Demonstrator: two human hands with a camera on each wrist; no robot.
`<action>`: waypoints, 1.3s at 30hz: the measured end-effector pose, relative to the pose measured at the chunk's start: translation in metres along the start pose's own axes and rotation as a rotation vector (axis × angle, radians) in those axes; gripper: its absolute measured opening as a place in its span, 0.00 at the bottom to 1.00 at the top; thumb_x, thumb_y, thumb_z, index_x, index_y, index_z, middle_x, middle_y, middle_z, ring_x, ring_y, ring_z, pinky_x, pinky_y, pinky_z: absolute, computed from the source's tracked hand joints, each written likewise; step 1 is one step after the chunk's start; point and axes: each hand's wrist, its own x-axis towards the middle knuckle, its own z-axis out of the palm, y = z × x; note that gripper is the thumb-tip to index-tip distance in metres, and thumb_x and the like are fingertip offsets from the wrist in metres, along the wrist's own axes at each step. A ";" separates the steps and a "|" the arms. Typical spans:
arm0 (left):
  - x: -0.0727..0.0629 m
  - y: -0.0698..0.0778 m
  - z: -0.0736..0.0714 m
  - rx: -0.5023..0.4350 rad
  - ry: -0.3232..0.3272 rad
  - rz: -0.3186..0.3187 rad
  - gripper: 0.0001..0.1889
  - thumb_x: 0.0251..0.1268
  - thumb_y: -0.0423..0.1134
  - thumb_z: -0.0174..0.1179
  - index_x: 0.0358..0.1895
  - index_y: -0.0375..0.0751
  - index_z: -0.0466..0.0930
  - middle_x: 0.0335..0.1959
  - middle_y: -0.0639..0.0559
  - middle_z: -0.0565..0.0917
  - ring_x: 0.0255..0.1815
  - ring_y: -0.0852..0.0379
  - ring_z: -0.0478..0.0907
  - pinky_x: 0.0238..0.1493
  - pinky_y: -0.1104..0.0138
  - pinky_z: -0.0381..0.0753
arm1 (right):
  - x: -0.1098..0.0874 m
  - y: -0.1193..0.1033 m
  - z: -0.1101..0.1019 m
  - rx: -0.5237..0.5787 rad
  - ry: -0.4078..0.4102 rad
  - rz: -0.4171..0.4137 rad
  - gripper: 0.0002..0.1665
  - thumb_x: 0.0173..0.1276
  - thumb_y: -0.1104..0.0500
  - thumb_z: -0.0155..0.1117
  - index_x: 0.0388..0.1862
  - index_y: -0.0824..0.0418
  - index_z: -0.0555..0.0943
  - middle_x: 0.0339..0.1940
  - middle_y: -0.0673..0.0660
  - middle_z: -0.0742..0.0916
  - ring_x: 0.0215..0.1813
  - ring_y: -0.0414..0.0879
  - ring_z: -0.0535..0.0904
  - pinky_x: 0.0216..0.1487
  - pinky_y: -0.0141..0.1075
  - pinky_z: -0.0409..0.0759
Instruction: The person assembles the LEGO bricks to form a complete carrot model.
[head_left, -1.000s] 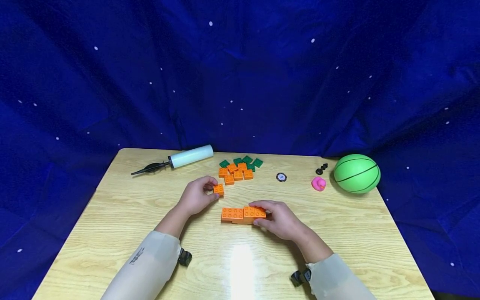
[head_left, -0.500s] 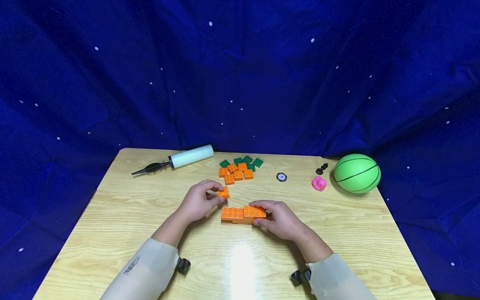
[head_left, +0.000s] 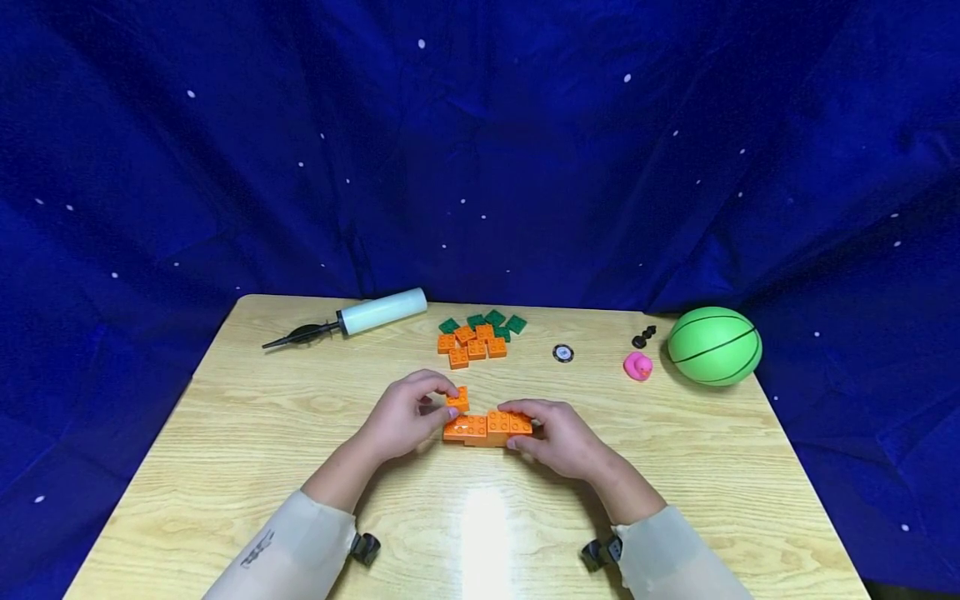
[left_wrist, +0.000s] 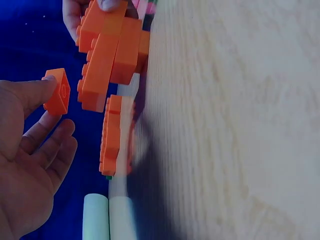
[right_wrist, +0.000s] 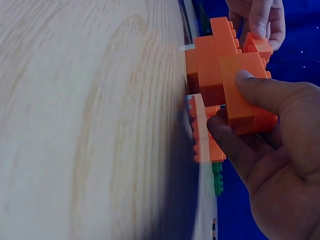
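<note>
My left hand (head_left: 405,417) pinches a small orange toy brick (head_left: 459,400) between thumb and fingers, just behind the left part of a stepped orange brick assembly (head_left: 476,429). In the left wrist view this brick (left_wrist: 59,92) is apart from the assembly (left_wrist: 97,70), its studs partly covered by the thumb. My right hand (head_left: 562,442) grips the assembly's right end, thumb on the near side and fingers on the far side. The right wrist view shows several layers of bricks (right_wrist: 227,85) stacked in steps, with the right thumb pressed on one side.
Behind the hands lie several loose orange bricks (head_left: 477,350) and green bricks (head_left: 516,325). A hand pump (head_left: 382,312) is at the back left. To the right are a round chip (head_left: 563,353), a pink rubber duck (head_left: 637,367), a small black object (head_left: 642,337) and a green ball (head_left: 714,347).
The left hand has carried its small orange brick rightward and nearer, from beside the loose bricks to the assembly's left part. The right hand and the assembly have stayed put.
</note>
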 end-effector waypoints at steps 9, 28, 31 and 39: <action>-0.007 0.004 0.009 -0.030 -0.051 0.048 0.08 0.69 0.38 0.71 0.46 0.55 0.86 0.53 0.63 0.82 0.47 0.58 0.82 0.48 0.59 0.86 | 0.000 0.000 0.000 -0.012 0.006 0.002 0.28 0.68 0.60 0.76 0.66 0.55 0.82 0.62 0.52 0.86 0.53 0.42 0.83 0.52 0.36 0.85; -0.009 0.004 0.022 0.077 -0.052 0.134 0.08 0.66 0.38 0.73 0.45 0.53 0.87 0.53 0.61 0.83 0.59 0.58 0.79 0.64 0.59 0.78 | 0.000 -0.002 0.000 -0.001 0.004 0.004 0.27 0.68 0.61 0.75 0.66 0.56 0.82 0.62 0.53 0.86 0.55 0.44 0.84 0.50 0.33 0.85; -0.008 0.003 0.024 0.074 -0.053 0.135 0.08 0.65 0.38 0.73 0.45 0.53 0.87 0.53 0.61 0.83 0.59 0.58 0.79 0.64 0.58 0.78 | 0.000 -0.002 0.000 -0.006 0.002 0.005 0.27 0.68 0.61 0.75 0.67 0.55 0.82 0.61 0.53 0.86 0.53 0.43 0.83 0.50 0.34 0.85; -0.007 0.000 0.027 0.086 -0.054 0.131 0.09 0.65 0.40 0.74 0.45 0.54 0.88 0.53 0.61 0.84 0.59 0.58 0.79 0.65 0.56 0.77 | 0.000 -0.002 0.001 -0.020 0.003 0.003 0.28 0.69 0.60 0.75 0.67 0.55 0.82 0.61 0.52 0.86 0.50 0.42 0.82 0.49 0.35 0.85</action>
